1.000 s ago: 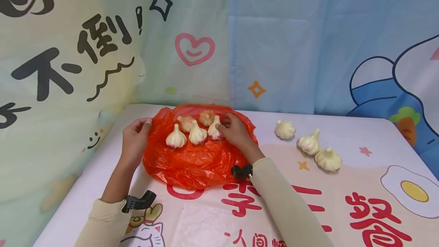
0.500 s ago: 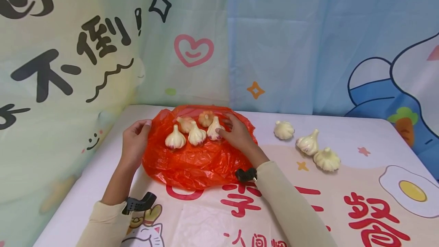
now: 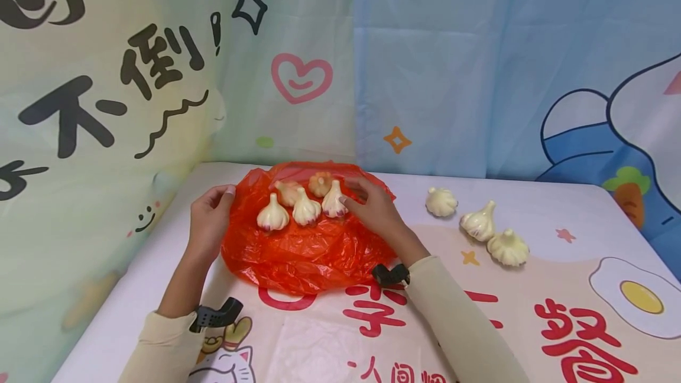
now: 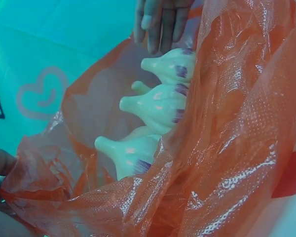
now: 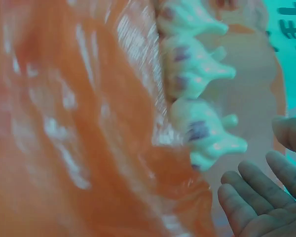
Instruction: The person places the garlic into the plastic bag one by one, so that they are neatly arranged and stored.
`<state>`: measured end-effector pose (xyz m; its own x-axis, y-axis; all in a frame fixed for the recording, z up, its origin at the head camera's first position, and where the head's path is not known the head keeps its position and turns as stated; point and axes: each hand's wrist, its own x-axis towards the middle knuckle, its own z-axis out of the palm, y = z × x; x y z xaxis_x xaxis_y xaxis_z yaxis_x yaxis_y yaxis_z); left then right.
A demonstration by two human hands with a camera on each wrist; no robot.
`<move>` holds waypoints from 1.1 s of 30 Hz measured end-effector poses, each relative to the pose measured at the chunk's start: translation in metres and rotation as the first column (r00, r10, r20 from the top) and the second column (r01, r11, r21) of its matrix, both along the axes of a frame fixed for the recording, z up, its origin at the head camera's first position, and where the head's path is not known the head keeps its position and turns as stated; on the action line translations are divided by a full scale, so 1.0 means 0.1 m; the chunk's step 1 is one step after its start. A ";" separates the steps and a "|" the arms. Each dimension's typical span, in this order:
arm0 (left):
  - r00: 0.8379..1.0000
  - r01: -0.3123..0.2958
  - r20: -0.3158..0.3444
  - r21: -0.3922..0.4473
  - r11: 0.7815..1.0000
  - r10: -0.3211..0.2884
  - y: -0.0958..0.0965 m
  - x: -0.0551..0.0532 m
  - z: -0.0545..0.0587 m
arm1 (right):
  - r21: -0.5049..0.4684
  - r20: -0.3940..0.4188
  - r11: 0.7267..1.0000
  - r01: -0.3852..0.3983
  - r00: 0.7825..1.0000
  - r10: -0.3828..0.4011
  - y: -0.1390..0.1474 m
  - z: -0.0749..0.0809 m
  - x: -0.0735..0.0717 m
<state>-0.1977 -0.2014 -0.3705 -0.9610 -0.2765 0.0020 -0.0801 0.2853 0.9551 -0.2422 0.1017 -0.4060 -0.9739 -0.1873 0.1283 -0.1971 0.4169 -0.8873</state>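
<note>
Left hand [image 3: 210, 217] is pinching the left edge of a red plastic bag [image 3: 303, 259] between thumb and fingers. Right hand [image 3: 375, 211] is spreading its fingers at the opposite side of the bag; the right wrist view is showing the palm and separated digits, gripping nothing. The bag is lying between both hands, its near part extending toward the person from them. Three garlic bulbs are forming a front row between the hands, stems pointing away from the person: the left front bulb [image 3: 273, 216] is resting nearest the left hand, the middle front bulb [image 3: 306, 210] is sitting next to it, and the right front bulb [image 3: 334, 201] is lying just beside the right thumb, a gap showing between them in the right wrist view. Behind this row, two orange-tinted bulbs are partly showing: the left rear bulb [image 3: 287, 192] is lying on the left hand's side, the right rear bulb [image 3: 321, 184] on the right hand's side. Well to the right of the right hand, three loose bulbs are resting on the table cover [image 3: 319, 341]: the far loose bulb [image 3: 441, 201] is lying nearest that hand, while the middle loose bulb [image 3: 479, 222] and the near loose bulb [image 3: 508, 248] are lying close together farther right. A black wrist device is being worn behind each hand, one on the left wrist [image 3: 215, 315], one on the right [image 3: 391, 275]. Beyond both hands, a printed backdrop [image 3: 425, 64] is hanging.
</note>
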 end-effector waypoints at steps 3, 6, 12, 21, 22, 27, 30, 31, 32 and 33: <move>1.000 0.002 -0.003 0.007 1.000 -0.002 -0.01 0.00 0.00 | -0.055 -0.002 0.999 -0.004 1.000 0.004 0.04 0.01 0.05; 1.000 0.005 -0.006 0.015 1.000 -0.005 -0.02 0.00 -0.01 | -0.080 -0.004 0.997 -0.008 1.000 0.007 0.08 0.02 0.10; 1.000 0.003 -0.001 0.014 1.000 -0.003 -0.04 0.00 -0.03 | -0.053 -0.051 0.999 0.005 0.999 -0.007 0.22 0.07 0.19; 1.000 -0.005 0.000 0.015 1.000 0.005 -0.04 0.00 -0.03 | -0.002 -0.115 0.999 0.042 0.993 -0.041 0.49 0.10 0.28; 1.000 -0.007 0.002 0.013 1.000 0.007 -0.04 0.00 -0.04 | 0.000 -0.119 0.999 0.048 0.992 -0.047 0.52 0.10 0.30; 1.000 -0.016 0.003 0.019 1.000 0.016 -0.05 0.00 -0.04 | 0.038 -0.181 0.993 0.112 0.978 -0.103 0.68 0.08 0.34; 1.000 -0.013 -0.010 0.029 1.000 0.013 -0.04 -0.01 -0.04 | 0.073 -0.249 0.985 0.159 0.959 -0.137 0.78 0.07 0.36; 1.000 -0.010 -0.014 0.031 0.999 0.011 -0.04 -0.01 -0.04 | 0.079 -0.271 0.982 0.173 0.952 -0.146 0.82 0.07 0.36; 1.000 -0.010 -0.016 0.029 1.000 0.010 -0.04 -0.02 -0.04 | 0.084 -0.291 0.979 0.183 0.945 -0.152 0.85 0.07 0.37; 1.000 -0.009 -0.020 0.024 1.000 0.009 -0.04 -0.02 -0.04 | 0.083 -0.307 0.978 0.191 0.939 -0.157 0.89 0.07 0.37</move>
<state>-0.1993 -0.2054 -0.3745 -0.9582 -0.2856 0.0150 -0.0630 0.2619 0.9630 -0.2056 0.1905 -0.3993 -0.9130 -0.0480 0.4051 -0.3604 0.5602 -0.7458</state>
